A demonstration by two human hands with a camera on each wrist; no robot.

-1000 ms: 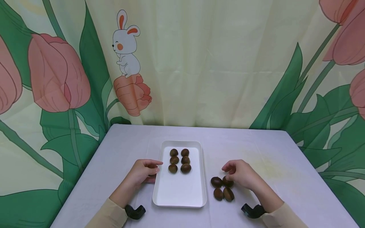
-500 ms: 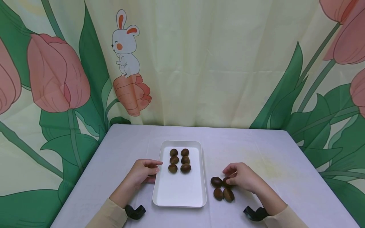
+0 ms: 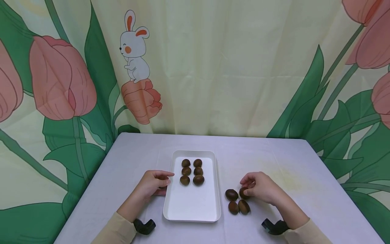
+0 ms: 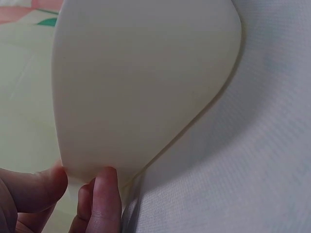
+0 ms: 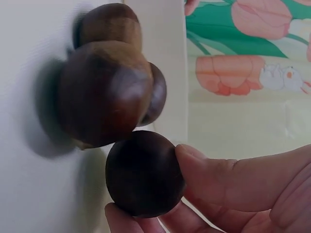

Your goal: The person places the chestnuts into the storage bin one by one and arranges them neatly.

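My right hand pinches a dark brown chestnut between thumb and fingertips. In the head view it is at the back right corner of a small group, partly covered by the fingers. Beside it lie three more chestnuts, one at the back left and two in front. My left hand touches the left edge of a white rectangular tray, index fingertip and thumb right at the rim. In the left wrist view, a finger rests against the tray's outer wall.
Two columns of chestnuts lie in the tray's back half. A white cloth covers the table. Behind it hangs a curtain printed with tulips and a rabbit. Each wrist carries a black camera mount.
My right hand has drifted slightly right, and the chestnut at its fingertips has shifted slightly with it. The left hand and the tray stay where they were.
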